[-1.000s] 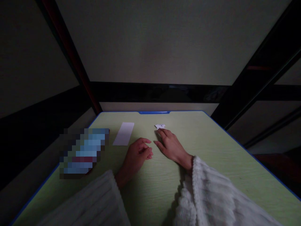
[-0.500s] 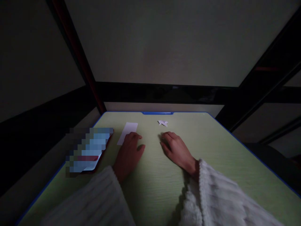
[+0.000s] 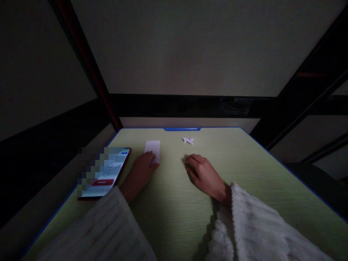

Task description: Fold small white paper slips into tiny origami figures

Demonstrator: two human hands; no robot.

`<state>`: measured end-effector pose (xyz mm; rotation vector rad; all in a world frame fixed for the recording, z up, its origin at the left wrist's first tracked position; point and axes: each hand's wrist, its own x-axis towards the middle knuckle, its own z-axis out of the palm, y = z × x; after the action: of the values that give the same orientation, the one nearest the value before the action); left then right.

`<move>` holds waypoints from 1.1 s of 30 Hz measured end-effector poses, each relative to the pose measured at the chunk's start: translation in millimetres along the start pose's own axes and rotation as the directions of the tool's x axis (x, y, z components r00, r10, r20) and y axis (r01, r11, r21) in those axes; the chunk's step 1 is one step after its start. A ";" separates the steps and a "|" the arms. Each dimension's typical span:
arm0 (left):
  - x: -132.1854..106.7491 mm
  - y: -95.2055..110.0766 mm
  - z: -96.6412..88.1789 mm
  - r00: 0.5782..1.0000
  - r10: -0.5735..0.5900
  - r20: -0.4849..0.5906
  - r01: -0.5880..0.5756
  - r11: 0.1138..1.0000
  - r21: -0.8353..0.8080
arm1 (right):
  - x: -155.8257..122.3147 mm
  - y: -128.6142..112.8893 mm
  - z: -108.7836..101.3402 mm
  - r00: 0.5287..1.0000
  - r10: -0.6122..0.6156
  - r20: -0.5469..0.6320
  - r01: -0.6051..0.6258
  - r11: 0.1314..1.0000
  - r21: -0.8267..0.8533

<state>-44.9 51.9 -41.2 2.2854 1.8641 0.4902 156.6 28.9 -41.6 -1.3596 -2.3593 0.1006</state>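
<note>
My left hand (image 3: 140, 172) is on the near part of a white strip of paper (image 3: 153, 145), its fingers over the sheet and its thumb at the lower right edge. The paper lies nearly straight on the table, its near left part hidden under the hand. My right hand (image 3: 205, 175) rests on the tabletop, loosely curved, thumb apart from the fingers and nothing visible in it. Just beyond it lies a small folded white paper piece (image 3: 188, 140) with pointed ends.
A phone (image 3: 107, 177) with a lit, partly blurred screen lies left of my left hand. The pale green table (image 3: 174, 217) has a blue rim and a blue strip (image 3: 182, 129) at its far edge. Behind it stands a grey panel (image 3: 179, 54).
My left hand has come onto the paper strip, shifting slightly left. The strip has turned from slanted to nearly straight. The right hand has hardly moved.
</note>
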 end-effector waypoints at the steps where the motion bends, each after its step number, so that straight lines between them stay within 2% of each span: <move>1: 0.4 0.3 -2.9 1.000 0.015 0.005 -0.015 1.000 -0.014 | -0.1 -0.1 -0.1 1.000 0.000 0.000 0.000 1.000 0.003; 8: -0.7 8.0 -16.0 0.996 0.060 0.060 -0.060 0.998 -0.002 | -0.2 1.1 0.4 1.000 -0.008 -0.003 0.008 1.000 0.026; 11: -0.2 -0.4 -13.6 0.997 0.069 0.043 -0.069 0.998 0.010 | 0.1 1.0 0.2 1.000 -0.010 0.001 0.010 1.000 0.024; 16: 1.4 -13.4 -10.2 0.991 0.096 0.089 -0.097 0.995 0.009 | 0.2 0.1 0.1 1.000 -0.009 0.003 0.008 1.000 0.023; 23: 1.5 -2.3 -17.3 0.986 0.134 0.096 -0.137 0.990 0.031 | 0.1 -0.3 -1.0 1.000 -0.014 0.004 0.014 0.999 0.033; 27: 2.2 -4.4 -16.1 0.985 0.144 0.092 -0.148 0.988 0.047 | -0.1 0.0 -0.6 1.000 -0.007 0.004 0.007 1.000 0.028; 33: 0.5 -15.1 -7.7 0.951 0.294 0.101 -0.290 0.956 -0.049 | -0.6 0.9 0.0 1.000 -0.012 -0.004 0.013 0.999 0.029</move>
<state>-61.4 55.0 -38.7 2.5231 1.4641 0.4207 157.6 28.8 -42.1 -1.3301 -2.3537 0.1281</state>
